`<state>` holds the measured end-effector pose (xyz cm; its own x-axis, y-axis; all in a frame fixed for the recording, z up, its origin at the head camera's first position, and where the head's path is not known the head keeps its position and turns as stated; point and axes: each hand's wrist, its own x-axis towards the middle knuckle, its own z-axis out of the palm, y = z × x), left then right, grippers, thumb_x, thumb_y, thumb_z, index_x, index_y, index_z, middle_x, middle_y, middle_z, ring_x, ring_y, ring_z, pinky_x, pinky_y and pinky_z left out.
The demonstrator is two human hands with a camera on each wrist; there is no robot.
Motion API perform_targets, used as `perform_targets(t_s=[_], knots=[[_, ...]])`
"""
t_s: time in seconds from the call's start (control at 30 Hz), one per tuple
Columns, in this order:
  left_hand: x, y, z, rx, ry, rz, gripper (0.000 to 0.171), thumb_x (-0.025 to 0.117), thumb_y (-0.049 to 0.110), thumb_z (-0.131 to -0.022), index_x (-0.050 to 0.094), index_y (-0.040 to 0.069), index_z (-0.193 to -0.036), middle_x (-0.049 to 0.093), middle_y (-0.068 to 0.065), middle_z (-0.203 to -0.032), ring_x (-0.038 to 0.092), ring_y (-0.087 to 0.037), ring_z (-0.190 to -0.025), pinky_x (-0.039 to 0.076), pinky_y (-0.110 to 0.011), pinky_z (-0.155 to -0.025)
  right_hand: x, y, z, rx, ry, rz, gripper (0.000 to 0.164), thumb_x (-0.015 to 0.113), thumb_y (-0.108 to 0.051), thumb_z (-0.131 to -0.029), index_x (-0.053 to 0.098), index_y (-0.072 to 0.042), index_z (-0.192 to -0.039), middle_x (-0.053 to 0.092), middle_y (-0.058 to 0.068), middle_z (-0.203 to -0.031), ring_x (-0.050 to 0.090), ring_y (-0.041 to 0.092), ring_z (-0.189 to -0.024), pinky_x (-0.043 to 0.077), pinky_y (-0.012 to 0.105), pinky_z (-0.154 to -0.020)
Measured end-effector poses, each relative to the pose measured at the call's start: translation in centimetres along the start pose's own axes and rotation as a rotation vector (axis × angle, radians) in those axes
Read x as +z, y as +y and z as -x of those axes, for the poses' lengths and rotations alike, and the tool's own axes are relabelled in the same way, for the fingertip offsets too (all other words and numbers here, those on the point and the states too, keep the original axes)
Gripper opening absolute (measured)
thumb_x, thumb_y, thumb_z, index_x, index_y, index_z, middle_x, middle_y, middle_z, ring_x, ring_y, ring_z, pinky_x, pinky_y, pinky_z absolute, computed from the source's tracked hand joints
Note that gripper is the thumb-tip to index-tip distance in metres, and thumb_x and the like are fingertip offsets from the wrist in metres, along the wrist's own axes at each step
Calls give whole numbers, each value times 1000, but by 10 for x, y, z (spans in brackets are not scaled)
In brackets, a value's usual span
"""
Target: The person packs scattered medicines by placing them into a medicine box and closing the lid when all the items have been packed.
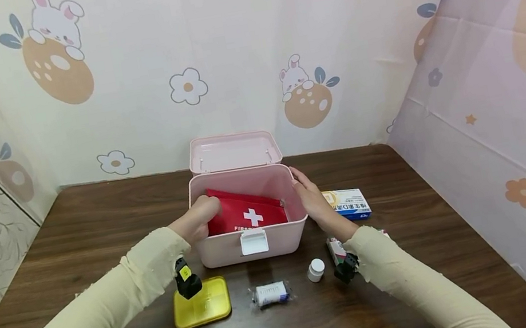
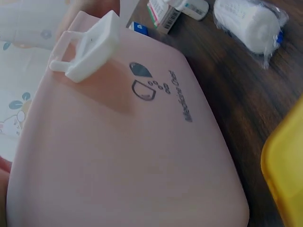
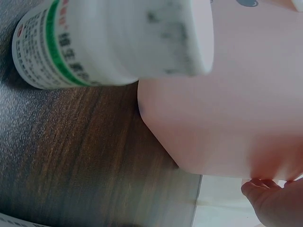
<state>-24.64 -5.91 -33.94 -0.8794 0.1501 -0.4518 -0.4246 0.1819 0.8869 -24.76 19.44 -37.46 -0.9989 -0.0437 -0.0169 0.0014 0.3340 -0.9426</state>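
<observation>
A pink medicine chest (image 1: 250, 246) stands with its lid (image 1: 235, 151) raised at the back. Inside lies a red first aid pouch (image 1: 245, 211) with a white cross. My left hand (image 1: 199, 216) reaches over the chest's left wall and grips the pouch's left end; its fingertips are hidden. On the other side, my right hand (image 1: 313, 197) holds the right wall near the rim, fingers along the outside. The white latch (image 2: 94, 46) hangs at the chest's front in the left wrist view.
In front of the chest lie a yellow plastic case (image 1: 202, 305), a wrapped bandage roll (image 1: 271, 294) and a white pill bottle (image 1: 315, 270). A blue-and-white medicine box (image 1: 348, 203) lies to the right, and another small box (image 1: 336, 250) sits partly under my right wrist.
</observation>
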Motion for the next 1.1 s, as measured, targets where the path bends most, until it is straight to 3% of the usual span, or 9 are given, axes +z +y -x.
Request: perform_targets(t_s=[0.27,0.6,0.9,1.1], knots=[[0,2,-3,-113,13,52,47,44,5,-88,37,-3,-133,37,-19,-141,35,-35,-128,32,-47,-113,0,0,1,-3,-11,-21,53,33,-21,-110,22,-8,-160,28,17,-161,28,37,-147,30,55,-114],[0,5,-4,-159,21,76,44,47,12,-92,40,0,-134,44,-17,-138,42,-32,-124,38,-45,-107,-1,1,1,3,-16,-27,53,32,-22,-110,21,-10,-160,27,17,-162,28,37,-147,30,55,-114],[3,3,-4,-110,1,135,48,38,14,-98,34,-4,-142,36,-22,-148,36,-36,-134,31,-47,-114,1,-1,1,-7,-9,-25,53,33,-22,-110,22,-9,-160,28,17,-161,28,37,-147,30,55,-115],[4,7,4,24,-44,179,51,38,10,-101,26,-9,-147,24,-23,-155,21,-39,-145,26,-50,-118,0,-1,2,1,-5,-13,53,33,-24,-110,22,-10,-160,28,16,-162,28,37,-147,30,56,-114]])
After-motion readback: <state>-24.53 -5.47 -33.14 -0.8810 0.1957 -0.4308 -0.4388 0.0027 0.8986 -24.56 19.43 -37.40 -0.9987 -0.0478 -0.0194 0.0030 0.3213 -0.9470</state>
